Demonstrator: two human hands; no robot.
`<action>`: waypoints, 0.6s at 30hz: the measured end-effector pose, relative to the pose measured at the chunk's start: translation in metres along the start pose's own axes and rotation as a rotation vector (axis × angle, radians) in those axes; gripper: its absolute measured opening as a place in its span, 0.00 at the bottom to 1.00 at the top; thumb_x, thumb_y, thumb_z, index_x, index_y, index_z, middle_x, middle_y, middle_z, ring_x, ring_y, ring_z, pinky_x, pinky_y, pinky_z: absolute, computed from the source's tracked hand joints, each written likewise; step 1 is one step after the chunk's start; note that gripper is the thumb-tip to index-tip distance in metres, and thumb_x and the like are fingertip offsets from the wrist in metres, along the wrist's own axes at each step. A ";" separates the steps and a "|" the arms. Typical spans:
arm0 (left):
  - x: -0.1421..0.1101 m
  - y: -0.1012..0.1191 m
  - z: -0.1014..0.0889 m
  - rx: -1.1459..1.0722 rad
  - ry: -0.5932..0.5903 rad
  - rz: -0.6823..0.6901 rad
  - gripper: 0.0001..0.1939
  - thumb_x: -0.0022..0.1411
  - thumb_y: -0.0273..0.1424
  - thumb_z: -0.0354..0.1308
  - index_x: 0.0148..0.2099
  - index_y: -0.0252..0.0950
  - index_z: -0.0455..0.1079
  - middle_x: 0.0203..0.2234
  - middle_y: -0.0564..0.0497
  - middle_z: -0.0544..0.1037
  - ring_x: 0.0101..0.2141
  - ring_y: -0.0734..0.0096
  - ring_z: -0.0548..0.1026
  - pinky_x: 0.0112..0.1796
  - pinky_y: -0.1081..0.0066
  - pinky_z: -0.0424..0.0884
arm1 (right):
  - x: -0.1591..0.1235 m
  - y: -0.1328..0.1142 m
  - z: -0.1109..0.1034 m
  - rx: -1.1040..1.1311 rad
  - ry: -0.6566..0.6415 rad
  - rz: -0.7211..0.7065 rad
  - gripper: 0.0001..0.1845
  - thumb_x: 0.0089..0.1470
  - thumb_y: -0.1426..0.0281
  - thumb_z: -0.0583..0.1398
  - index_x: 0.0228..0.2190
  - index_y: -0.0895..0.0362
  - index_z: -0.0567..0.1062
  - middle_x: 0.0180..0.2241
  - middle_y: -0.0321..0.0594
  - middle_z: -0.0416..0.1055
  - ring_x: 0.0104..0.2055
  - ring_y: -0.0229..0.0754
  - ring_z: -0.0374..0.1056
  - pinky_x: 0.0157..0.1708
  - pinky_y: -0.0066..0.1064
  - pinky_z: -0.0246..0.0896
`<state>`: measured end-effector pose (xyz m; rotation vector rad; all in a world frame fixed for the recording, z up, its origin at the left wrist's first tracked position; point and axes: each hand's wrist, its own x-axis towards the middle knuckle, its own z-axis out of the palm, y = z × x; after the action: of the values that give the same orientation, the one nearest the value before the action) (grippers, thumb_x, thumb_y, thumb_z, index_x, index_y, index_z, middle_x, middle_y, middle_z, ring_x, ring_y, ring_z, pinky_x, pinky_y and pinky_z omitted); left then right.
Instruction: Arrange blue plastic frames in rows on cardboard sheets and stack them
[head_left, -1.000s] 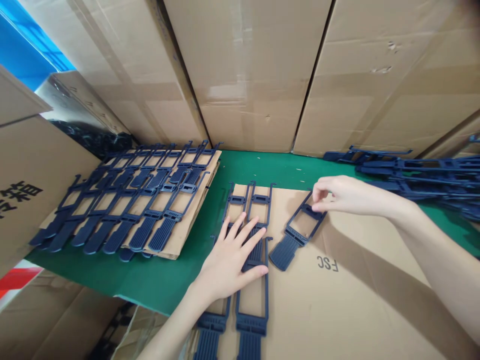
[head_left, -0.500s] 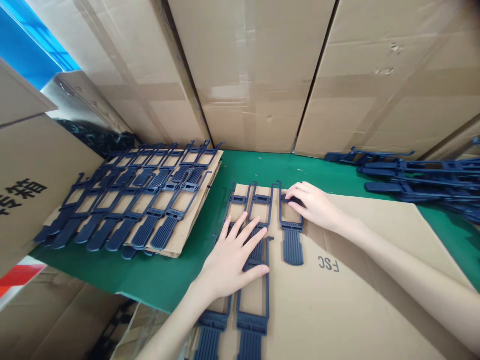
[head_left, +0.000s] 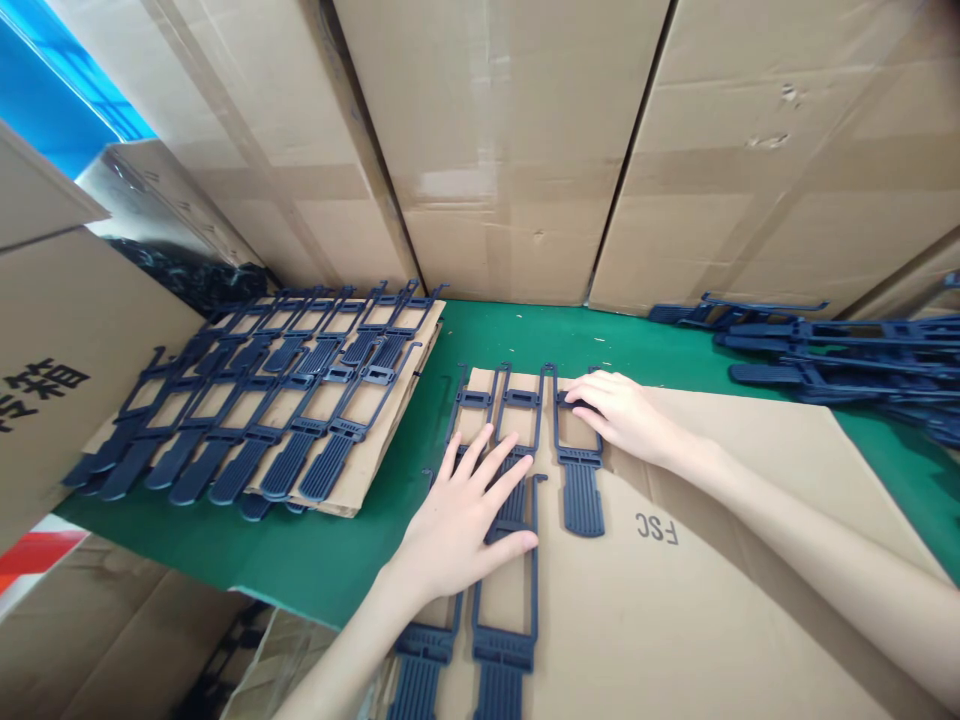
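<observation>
My left hand lies flat with spread fingers on dark blue plastic frame parts laid side by side on a brown cardboard sheet. My right hand rests with its fingers on the top of another blue frame part, which lies straight beside the row. The fingers are extended and pressing down on the part, not wrapped round it.
A second cardboard sheet covered with rows of the same blue parts lies on the green table at left. A loose pile of blue parts sits at the right. Tall cardboard boxes wall the back; another box stands at left.
My right hand brought a slanted blue part leftward, turned it straight and set it against the row. The left hand has stayed flat on the parts.
</observation>
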<state>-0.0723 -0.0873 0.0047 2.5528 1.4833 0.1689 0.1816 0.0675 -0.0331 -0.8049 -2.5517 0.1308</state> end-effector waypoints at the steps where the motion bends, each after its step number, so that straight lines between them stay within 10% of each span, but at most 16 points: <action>1: 0.000 0.000 0.000 -0.001 0.000 -0.001 0.36 0.66 0.52 0.50 0.70 0.43 0.51 0.70 0.47 0.47 0.69 0.47 0.40 0.64 0.40 0.41 | 0.000 -0.001 0.000 -0.007 -0.009 0.003 0.09 0.61 0.73 0.53 0.40 0.56 0.74 0.45 0.46 0.75 0.48 0.51 0.69 0.46 0.46 0.63; 18: -0.001 -0.002 -0.001 0.026 0.010 0.006 0.36 0.66 0.51 0.51 0.70 0.42 0.50 0.70 0.48 0.47 0.68 0.47 0.41 0.64 0.40 0.42 | 0.009 0.005 -0.029 -0.013 0.021 0.203 0.13 0.64 0.61 0.53 0.40 0.55 0.73 0.42 0.43 0.75 0.47 0.50 0.69 0.49 0.44 0.56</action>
<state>-0.0747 -0.0875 0.0053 2.5800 1.4916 0.1646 0.1913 0.0755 -0.0050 -1.0633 -2.4485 0.1684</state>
